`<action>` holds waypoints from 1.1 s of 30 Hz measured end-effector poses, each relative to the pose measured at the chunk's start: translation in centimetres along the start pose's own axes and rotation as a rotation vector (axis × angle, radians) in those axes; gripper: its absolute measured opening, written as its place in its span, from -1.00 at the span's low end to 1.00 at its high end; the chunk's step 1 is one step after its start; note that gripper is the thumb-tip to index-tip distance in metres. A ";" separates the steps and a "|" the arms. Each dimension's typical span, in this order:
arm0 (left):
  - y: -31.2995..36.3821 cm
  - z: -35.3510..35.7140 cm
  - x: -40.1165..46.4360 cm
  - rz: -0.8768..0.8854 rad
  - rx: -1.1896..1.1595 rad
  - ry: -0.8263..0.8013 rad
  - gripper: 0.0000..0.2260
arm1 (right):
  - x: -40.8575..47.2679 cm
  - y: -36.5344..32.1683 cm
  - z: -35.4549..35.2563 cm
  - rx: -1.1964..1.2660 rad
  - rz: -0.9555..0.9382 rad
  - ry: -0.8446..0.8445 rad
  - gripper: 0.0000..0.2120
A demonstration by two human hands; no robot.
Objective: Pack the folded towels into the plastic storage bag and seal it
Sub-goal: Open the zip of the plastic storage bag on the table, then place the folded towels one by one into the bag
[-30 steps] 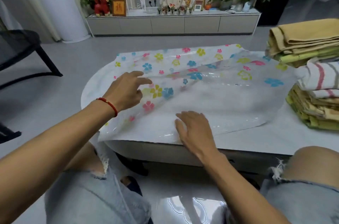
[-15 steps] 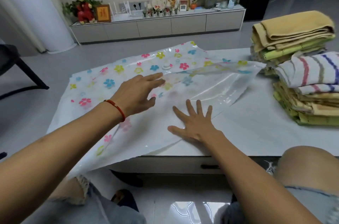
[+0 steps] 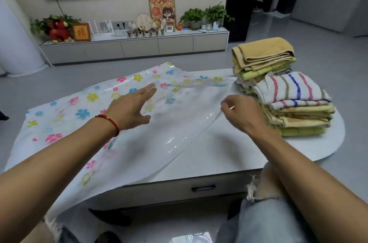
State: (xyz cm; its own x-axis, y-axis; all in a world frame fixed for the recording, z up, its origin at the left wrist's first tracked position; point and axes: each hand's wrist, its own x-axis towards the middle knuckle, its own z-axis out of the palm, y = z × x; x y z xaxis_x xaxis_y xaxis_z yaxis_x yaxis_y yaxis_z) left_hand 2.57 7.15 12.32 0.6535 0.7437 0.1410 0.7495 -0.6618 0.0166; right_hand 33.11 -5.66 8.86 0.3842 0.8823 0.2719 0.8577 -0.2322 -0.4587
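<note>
Change: right hand [image 3: 240,113] has lifted off the bag toward 3 o'clock.
Table [image 3: 229,155]: carries everything.
Storage bag [image 3: 123,123]: flat, draping the table's 8 o'clock edge.
Folded towels [image 3: 286,103]: stacked at 3 o'clock, just beyond the right hand.
Left hand [image 3: 129,111]: fingers spread over the bag.
Right hand: fingers curled; whether they pinch the bag's edge, cannot tell.

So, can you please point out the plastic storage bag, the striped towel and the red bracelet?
plastic storage bag [image 3: 83,113]: head view, on a blue printed flower.
striped towel [image 3: 288,87]: head view, on its folded top face.
red bracelet [image 3: 111,123]: head view, on the cord at the left wrist.
</note>
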 end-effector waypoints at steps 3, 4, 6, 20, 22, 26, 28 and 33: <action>0.7 -0.5 0.9 -0.047 -0.044 0.047 -0.14 | 2.2 4.8 -4.5 -0.094 0.139 0.265 -0.73; 0.9 -0.7 1.2 -0.054 -0.039 0.062 -0.13 | 3.2 6.6 -5.7 -0.150 0.182 0.323 -0.71; 1.1 -0.9 1.7 -0.065 -0.043 0.090 -0.14 | 5.4 10.1 -7.5 -0.286 0.345 0.332 -0.66; 1.4 -1.8 2.4 -0.112 -0.061 0.103 -0.13 | 8.6 16.7 -11.4 -0.004 0.581 -0.064 -0.52; 1.4 -2.0 2.4 -0.126 -0.053 0.089 -0.13 | 8.7 16.0 -12.9 0.299 0.639 -0.180 -0.51; 1.3 -2.4 2.2 -0.145 -0.066 0.068 -0.11 | 7.6 13.2 -14.8 0.795 0.567 -0.408 -0.66; 1.3 -2.8 2.1 -0.155 -0.076 0.060 -0.11 | 6.7 10.9 -14.4 0.907 0.468 -0.507 -0.60; 1.0 -4.7 2.1 -0.126 -0.065 0.034 -0.07 | 5.1 3.7 -7.7 0.928 0.197 -0.860 -0.55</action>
State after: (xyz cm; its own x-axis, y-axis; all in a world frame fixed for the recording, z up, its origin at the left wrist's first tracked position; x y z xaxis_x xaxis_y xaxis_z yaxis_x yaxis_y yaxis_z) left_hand 4.22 7.56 17.32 0.5495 0.8185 0.1674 0.8165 -0.5686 0.0998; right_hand 40.92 -5.15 15.09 -0.1642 0.9259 -0.3402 0.1193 -0.3237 -0.9386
